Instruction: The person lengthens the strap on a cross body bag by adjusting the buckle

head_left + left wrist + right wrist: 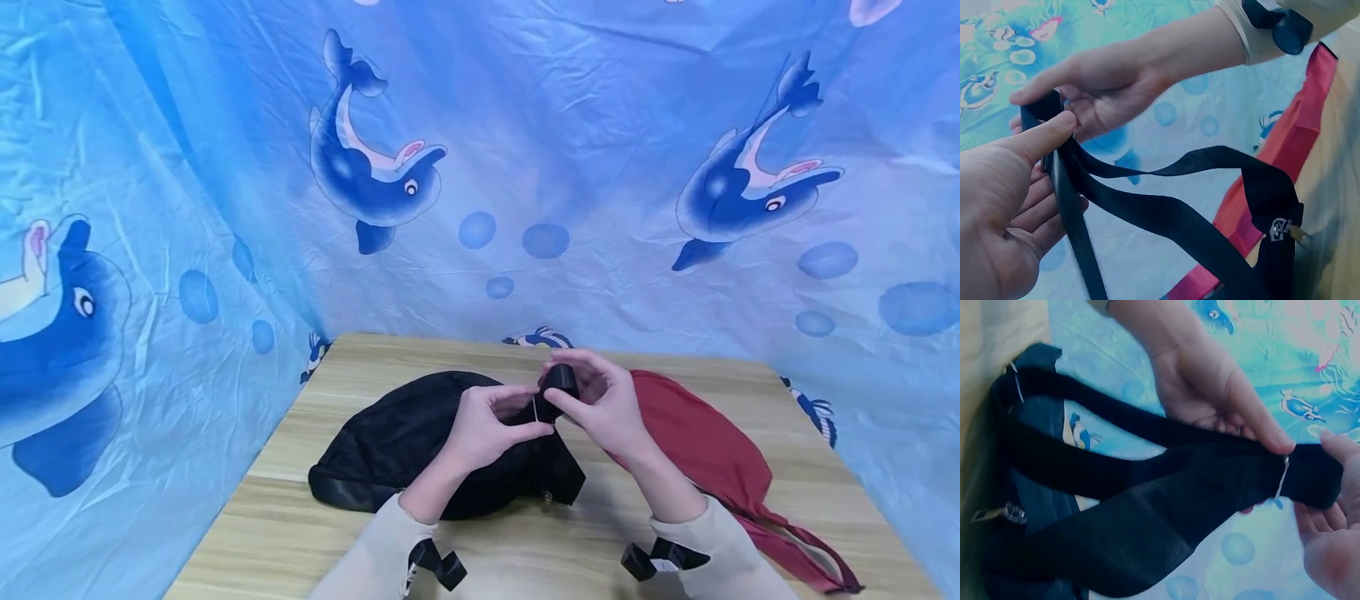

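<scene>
A black strap (561, 381) is held up between two hands, over the far right part of a black bag (405, 446) that lies on the left of the wooden surface (247, 533). The left hand (483, 429) has its grip narrowed on the strap, thumb on one face and fingers behind. The right hand (606, 402) pinches the strap's folded end, its grip drawn in about the strap's thickness. A thin metal slider (1283, 478) crosses the strap between the two thumbs (it shows best from the right wrist). From the hands the strap runs down in loose loops toward the bag, beside a metal zip pull (1299, 234). To the right lies a red bag (697, 442), its narrow handle (813, 554) trailing to the near right.
</scene>
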{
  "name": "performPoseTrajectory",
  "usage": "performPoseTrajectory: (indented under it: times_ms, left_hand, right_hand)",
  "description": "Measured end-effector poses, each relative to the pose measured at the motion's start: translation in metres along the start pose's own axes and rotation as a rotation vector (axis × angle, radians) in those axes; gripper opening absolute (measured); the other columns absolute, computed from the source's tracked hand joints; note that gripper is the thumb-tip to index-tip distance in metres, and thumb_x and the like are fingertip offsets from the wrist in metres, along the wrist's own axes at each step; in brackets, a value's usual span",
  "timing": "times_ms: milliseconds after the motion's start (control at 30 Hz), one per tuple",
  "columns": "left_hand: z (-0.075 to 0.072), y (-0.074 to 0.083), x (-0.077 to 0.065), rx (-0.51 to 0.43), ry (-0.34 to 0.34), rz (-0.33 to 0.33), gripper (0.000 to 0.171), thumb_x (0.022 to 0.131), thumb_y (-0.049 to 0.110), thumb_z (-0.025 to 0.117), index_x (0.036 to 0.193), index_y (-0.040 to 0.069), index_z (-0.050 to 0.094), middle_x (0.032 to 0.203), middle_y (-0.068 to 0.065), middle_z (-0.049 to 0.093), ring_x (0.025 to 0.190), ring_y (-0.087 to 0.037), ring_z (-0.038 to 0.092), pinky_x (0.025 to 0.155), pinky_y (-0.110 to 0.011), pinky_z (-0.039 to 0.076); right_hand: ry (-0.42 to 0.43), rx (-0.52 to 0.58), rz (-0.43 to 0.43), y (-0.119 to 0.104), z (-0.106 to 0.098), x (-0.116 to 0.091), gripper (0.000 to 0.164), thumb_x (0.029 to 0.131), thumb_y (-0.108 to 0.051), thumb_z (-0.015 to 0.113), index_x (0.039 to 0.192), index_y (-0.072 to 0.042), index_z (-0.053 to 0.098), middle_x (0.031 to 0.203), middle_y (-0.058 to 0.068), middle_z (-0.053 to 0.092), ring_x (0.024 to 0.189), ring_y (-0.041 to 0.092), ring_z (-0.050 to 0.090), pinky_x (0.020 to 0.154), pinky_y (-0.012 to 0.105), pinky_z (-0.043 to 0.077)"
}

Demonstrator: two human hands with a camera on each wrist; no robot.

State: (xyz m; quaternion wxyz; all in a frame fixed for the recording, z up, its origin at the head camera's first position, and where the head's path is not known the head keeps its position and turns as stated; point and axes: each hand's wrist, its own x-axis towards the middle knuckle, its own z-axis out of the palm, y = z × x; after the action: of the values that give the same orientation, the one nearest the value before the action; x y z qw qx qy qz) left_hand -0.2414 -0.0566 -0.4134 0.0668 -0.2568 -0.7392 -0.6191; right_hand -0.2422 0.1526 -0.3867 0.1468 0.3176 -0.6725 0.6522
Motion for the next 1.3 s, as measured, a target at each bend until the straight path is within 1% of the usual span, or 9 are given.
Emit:
performPoseTrajectory:
  times_ms: [100,300,500,600,733,867,1000,1100,1300]
  left_hand:
    - [-0.002,-0.001,0.000,0.021,-0.020,-0.007,0.043,0.081,0.015,0.094,0.121,0.009,0.081,0.116,-0.008,0.082,0.103,-0.017,0.080,0.089,-0.023,0.064]
    - [-0.004,0.000,0.002,0.003,-0.036,0.015,0.041,0.083,0.014,0.093,0.122,0.008,0.081,0.116,-0.010,0.082,0.105,-0.020,0.080,0.093,-0.032,0.065]
    - [-0.008,0.002,0.004,-0.006,-0.012,-0.002,0.042,0.084,0.014,0.092,0.124,0.008,0.080,0.118,-0.012,0.081,0.105,-0.021,0.080,0.091,-0.029,0.065]
    - [-0.013,0.003,0.005,-0.008,0.018,-0.011,0.042,0.084,0.013,0.092,0.124,0.008,0.080,0.117,-0.012,0.081,0.105,-0.022,0.080,0.090,-0.027,0.065]
    - [-0.018,0.004,0.004,-0.013,0.054,-0.031,0.042,0.083,0.012,0.092,0.123,0.008,0.080,0.119,-0.013,0.081,0.103,-0.023,0.081,0.089,-0.027,0.065]
    - [-0.018,0.002,0.003,-0.033,0.060,-0.037,0.042,0.084,0.011,0.092,0.123,0.006,0.079,0.118,-0.014,0.081,0.102,-0.023,0.081,0.089,-0.027,0.065]
    - [-0.017,0.003,0.003,-0.064,0.104,-0.026,0.041,0.083,0.008,0.092,0.122,0.003,0.079,0.114,-0.017,0.081,0.102,-0.024,0.081,0.089,-0.028,0.065]
    - [-0.016,0.004,0.003,-0.074,0.111,-0.026,0.041,0.082,0.007,0.092,0.121,0.002,0.079,0.113,-0.018,0.081,0.102,-0.025,0.081,0.089,-0.028,0.065]
    - [-0.013,0.006,0.005,-0.065,0.068,-0.013,0.043,0.083,0.008,0.092,0.123,0.001,0.078,0.117,-0.019,0.080,0.106,-0.029,0.080,0.090,-0.029,0.065]
  right_hand:
    - [0.022,0.060,-0.006,0.002,0.002,0.000,0.053,0.089,0.013,0.077,0.139,0.008,0.060,0.124,0.002,0.077,0.114,0.014,0.076,0.101,0.027,0.061]
    - [0.006,-0.060,0.032,0.004,0.006,0.004,0.049,0.087,0.008,0.082,0.133,0.002,0.067,0.115,-0.003,0.079,0.102,0.010,0.078,0.087,0.024,0.064]
    - [0.014,-0.006,0.037,0.006,0.002,0.003,0.062,0.088,0.006,0.083,0.145,0.002,0.059,0.128,-0.001,0.077,0.110,0.010,0.077,0.085,0.024,0.065]
    - [-0.064,-0.083,0.087,0.015,0.000,-0.004,0.061,0.083,0.004,0.088,0.139,-0.004,0.065,0.124,-0.003,0.077,0.107,0.008,0.076,0.088,0.024,0.064]
    - [-0.129,-0.291,0.104,0.025,0.005,-0.017,0.041,0.082,-0.009,0.094,0.119,-0.014,0.077,0.106,-0.003,0.082,0.096,0.009,0.079,0.090,0.028,0.065]
    - [-0.115,-0.490,0.039,0.028,0.010,-0.028,0.031,0.084,-0.012,0.091,0.113,-0.014,0.081,0.101,0.002,0.084,0.089,0.013,0.081,0.081,0.029,0.067]
    - [-0.138,-0.588,0.044,0.029,0.009,-0.033,0.035,0.082,-0.004,0.087,0.116,-0.007,0.080,0.107,0.006,0.083,0.091,0.014,0.082,0.082,0.027,0.066]
    - [-0.169,-0.588,0.045,0.028,0.010,-0.032,0.036,0.083,-0.003,0.086,0.118,-0.010,0.078,0.110,0.004,0.083,0.094,0.013,0.081,0.085,0.028,0.066]
    - [-0.117,-0.467,0.026,0.023,0.012,-0.023,0.028,0.089,-0.004,0.083,0.116,-0.014,0.078,0.105,0.003,0.083,0.099,0.019,0.081,0.091,0.035,0.066]
